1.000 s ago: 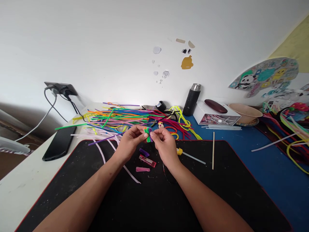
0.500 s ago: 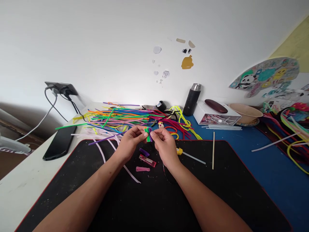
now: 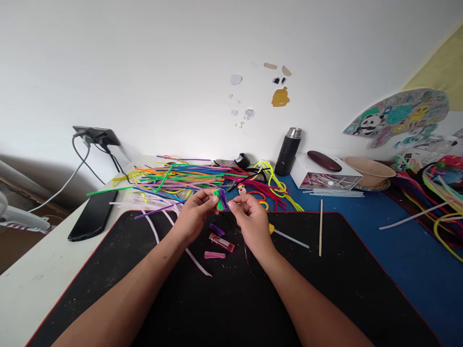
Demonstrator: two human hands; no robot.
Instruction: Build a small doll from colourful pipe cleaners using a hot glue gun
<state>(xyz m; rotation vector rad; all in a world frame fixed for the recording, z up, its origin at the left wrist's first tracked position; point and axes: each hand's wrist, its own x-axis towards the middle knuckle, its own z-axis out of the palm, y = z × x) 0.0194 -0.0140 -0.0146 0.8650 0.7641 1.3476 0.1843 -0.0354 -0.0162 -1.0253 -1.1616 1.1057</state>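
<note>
Between thumb and fingers, my left hand (image 3: 195, 214) is closed on a small bundle of folded pipe cleaners (image 3: 220, 199), green on one side and purple on the other. Just to the right of the bundle, my right hand (image 3: 251, 219) has its thumb and fingertips pinched together. What it holds, if anything, is too small to make out. On the black mat below lie a purple folded pipe cleaner (image 3: 217, 229), a red lighter (image 3: 222, 242) and a pink folded pipe cleaner (image 3: 214, 255).
Many coloured pipe cleaners (image 3: 188, 176) lie along the wall. A black phone (image 3: 93, 217) rests at left. Right of my hands are a translucent rod (image 3: 291, 239) and a wooden stick (image 3: 320, 227). Behind stand a black flask (image 3: 288, 152), a white box (image 3: 300, 166) and a bowl (image 3: 369, 171).
My right fingertips have drawn slightly away from the bundle, so more of its purple side shows. The bundle stays in my left hand. The camera view has shifted a little.
</note>
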